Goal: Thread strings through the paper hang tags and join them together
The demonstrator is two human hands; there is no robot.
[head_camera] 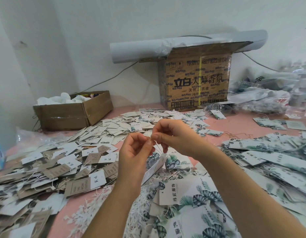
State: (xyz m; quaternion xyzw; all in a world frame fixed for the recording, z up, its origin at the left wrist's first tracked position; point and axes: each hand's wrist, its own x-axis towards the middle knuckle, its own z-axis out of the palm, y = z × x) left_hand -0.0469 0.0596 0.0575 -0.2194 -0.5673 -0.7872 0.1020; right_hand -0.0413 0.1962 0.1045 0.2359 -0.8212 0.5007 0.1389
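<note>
My left hand [134, 152] and my right hand [172, 134] meet above the middle of the pink table, and both pinch the top of a thin white string [158, 148]. The string runs down to a white hang tag [153, 169] that dangles edge-on below my fingers. Under it lies a heap of leaf-printed tags [186, 200] with loose white strings [140, 201]. Small white and brown tags [63, 167] are piled at the left. More leaf-printed tags [272, 157] cover the right side.
A low open cardboard box [73, 112] with white stuffing stands at the back left. A tall printed carton [197, 81] sits at the back, under a grey roll [136, 48]. Crumpled clear plastic bags [262, 98] lie at the back right. The pink tabletop [234, 122] shows between the piles.
</note>
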